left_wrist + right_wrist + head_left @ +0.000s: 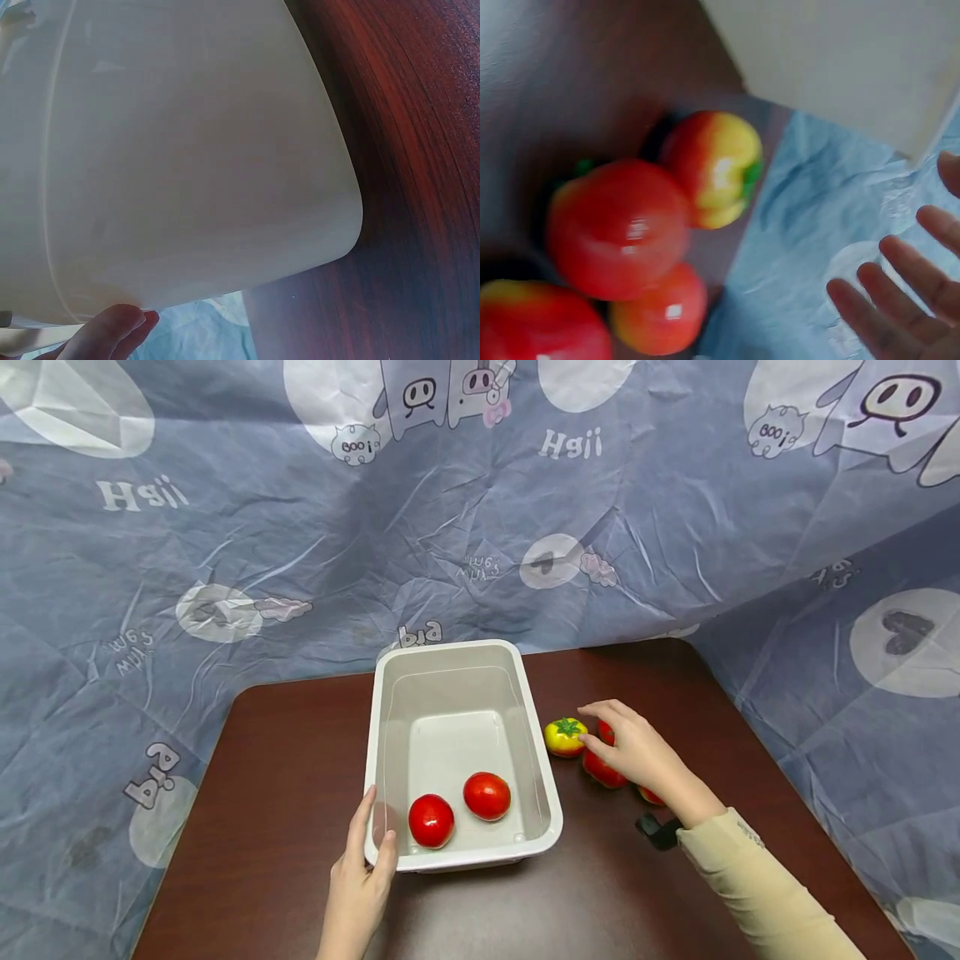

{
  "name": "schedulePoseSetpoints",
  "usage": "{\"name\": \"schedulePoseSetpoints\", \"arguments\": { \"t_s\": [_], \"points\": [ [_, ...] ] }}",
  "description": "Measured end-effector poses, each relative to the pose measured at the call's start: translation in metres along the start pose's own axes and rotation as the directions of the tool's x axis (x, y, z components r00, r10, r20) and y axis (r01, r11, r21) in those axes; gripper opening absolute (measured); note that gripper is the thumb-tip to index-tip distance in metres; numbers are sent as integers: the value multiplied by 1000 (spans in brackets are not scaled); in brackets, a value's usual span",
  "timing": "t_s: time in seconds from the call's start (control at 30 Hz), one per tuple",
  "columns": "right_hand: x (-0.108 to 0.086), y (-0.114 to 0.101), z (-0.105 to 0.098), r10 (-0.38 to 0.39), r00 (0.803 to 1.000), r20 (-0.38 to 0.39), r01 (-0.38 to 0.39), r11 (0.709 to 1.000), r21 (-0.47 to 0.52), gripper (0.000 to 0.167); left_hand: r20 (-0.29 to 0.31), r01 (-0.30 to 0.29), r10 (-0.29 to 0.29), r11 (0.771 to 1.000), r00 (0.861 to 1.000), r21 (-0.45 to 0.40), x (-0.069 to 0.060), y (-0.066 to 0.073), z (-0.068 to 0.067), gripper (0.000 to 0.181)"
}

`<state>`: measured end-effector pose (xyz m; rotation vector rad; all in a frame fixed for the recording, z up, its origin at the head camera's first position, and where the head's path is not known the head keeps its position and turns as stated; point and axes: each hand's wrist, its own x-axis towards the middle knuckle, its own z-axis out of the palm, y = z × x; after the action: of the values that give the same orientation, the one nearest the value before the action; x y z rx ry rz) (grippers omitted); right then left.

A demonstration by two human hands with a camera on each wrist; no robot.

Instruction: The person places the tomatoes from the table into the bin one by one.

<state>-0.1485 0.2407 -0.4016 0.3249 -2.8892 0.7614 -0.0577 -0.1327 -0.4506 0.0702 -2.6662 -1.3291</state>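
Note:
My left hand (356,877) grips the near left corner of a pale grey plastic bin (450,689), its thumb at the near rim and fingers along the left side. Inside the bin lie two red tomatoes, one rounder (431,821) and one more oval (487,796). To the right of the bin my right hand (637,747) hovers with its fingers spread and nothing in them. Just left of its fingertips sits a yellow-and-red tomato (566,737) with a green top. Beneath the hand, partly hidden, are more red tomatoes (619,229), grouped close together.
Everything stands on a dark brown wooden table (277,802). A blue-grey printed cloth (300,560) hangs behind it and along the right side. Below my right wrist a small black piece (658,832) shows.

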Motion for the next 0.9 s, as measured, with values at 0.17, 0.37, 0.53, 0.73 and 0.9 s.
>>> {"name": "schedulePoseSetpoints", "arguments": {
  "t_s": [0.17,0.37,0.53,0.73,0.9],
  "points": [
    [-7,16,11,111,991,75,-108,993,-43,44,4,11,-11,1000,1000,-13,-1,0,-2,59],
    [-11,30,21,158,983,94,-151,985,-81,45,20,25,-24,1000,999,-19,-2,2,-3,58],
    [-15,37,28,163,982,95,-154,983,-97,44,21,24,-23,1000,1000,-19,-1,3,-3,59],
    [-20,45,39,157,985,75,-150,985,-90,43,17,17,-17,1000,1000,-18,-2,2,-2,59],
    [-23,50,48,144,988,49,-139,986,-89,43,19,6,-6,1000,1000,-12,0,1,-2,59]
  ]
}}
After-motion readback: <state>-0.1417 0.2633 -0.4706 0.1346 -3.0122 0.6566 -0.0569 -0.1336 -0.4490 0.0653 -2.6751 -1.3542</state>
